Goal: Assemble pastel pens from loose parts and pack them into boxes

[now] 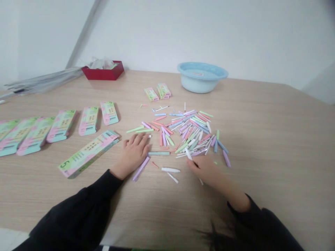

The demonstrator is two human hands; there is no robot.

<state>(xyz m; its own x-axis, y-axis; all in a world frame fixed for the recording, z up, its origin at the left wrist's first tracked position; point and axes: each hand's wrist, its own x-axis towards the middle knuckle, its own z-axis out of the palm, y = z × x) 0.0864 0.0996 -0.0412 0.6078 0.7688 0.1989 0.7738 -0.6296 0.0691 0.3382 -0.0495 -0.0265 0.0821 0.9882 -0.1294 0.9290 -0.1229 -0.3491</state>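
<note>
Right hand [205, 167] pinching a white pen piece [188, 153] at the near edge of the pastel pen pile [188, 130], long axis slanting away-left. Left hand [134, 153] flat and released on the desk [261, 139], left of the pile, touching a purple barrel [141, 168].

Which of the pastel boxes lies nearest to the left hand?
The long box marked 5, lying aslant just left of the left hand; the other boxes lie farther back.
</note>
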